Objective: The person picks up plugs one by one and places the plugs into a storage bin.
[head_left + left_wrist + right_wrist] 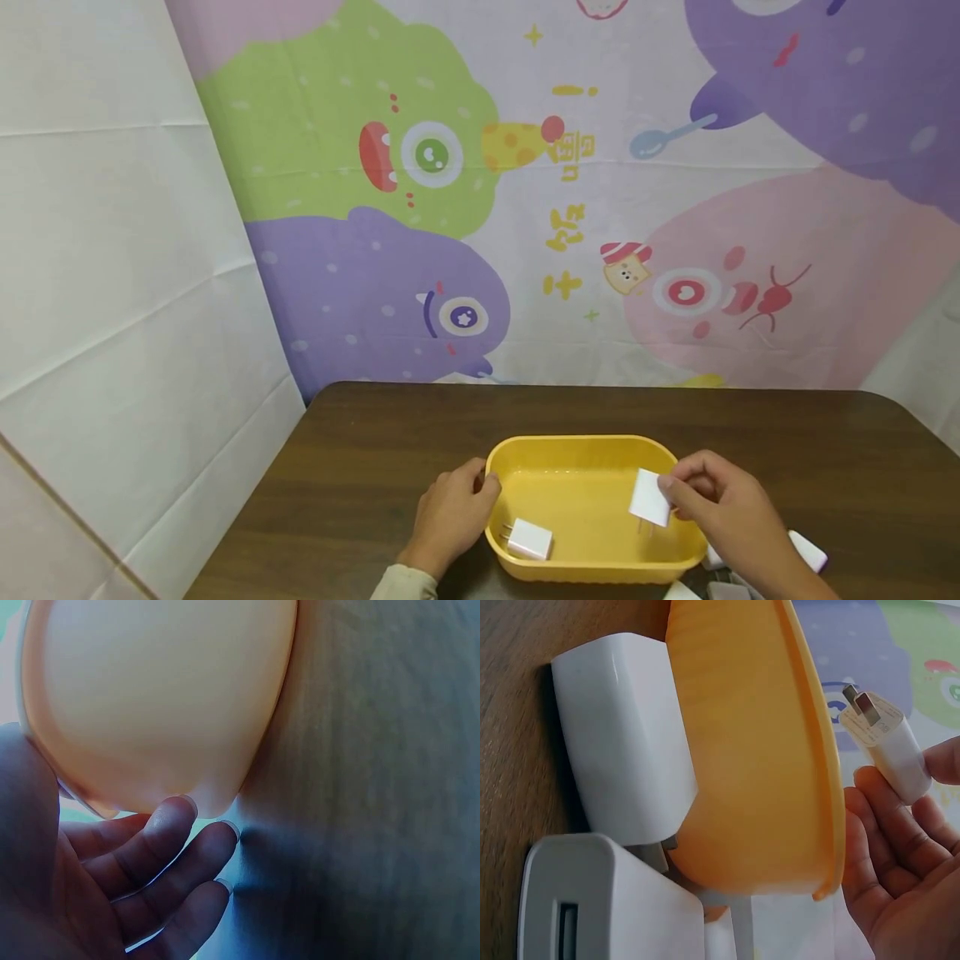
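Observation:
A yellow plastic basin (592, 575) stands on the table. My left hand (452, 510) holds its left end, thumb at the rim and fingers against the outer wall; the left wrist view shows these fingers (169, 832) bent below the wall. Over the basin's right side, my right hand (723, 496) pinches a white charger plug (649, 498) between thumb and fingers. Its two metal prongs point down in the head view. Another white charger plug (530, 540) lies inside the basin at the left, prongs toward the left wall.
Several more chargers lie right of the basin, partly hidden by my right forearm; one white charger (622, 735) sits close against the basin, another charger with a port (574, 892) beside it. A cartoon-print cloth (570, 208) hangs behind the dark wooden table (375, 442).

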Motion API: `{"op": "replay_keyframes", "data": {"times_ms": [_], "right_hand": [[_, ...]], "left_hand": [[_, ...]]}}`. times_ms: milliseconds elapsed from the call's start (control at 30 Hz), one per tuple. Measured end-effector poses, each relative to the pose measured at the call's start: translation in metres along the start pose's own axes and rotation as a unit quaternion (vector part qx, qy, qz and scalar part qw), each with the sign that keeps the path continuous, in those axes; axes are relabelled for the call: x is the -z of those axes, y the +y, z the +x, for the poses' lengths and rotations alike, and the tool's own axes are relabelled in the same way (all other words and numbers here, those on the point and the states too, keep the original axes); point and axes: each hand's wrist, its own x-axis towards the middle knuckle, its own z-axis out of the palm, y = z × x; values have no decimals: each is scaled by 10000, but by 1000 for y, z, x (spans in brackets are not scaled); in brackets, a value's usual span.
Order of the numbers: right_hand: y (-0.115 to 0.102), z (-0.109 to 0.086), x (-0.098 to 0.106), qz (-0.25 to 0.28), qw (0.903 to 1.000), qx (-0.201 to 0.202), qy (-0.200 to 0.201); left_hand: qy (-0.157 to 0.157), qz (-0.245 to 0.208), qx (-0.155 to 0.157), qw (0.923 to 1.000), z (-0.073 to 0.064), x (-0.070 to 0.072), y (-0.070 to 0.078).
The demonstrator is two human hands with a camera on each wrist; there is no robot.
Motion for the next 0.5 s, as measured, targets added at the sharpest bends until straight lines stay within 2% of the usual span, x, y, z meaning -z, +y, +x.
{"op": "replay_keyframes", "data": {"times_ms": [200, 500], "right_hand": [[0, 3, -5, -4, 10000, -60, -19], [-3, 8, -16, -50, 9997, 93, -220]], "left_hand": [[-43, -15, 16, 10000, 0, 0, 0], [15, 30, -26, 10000, 1, 0, 0]]}}
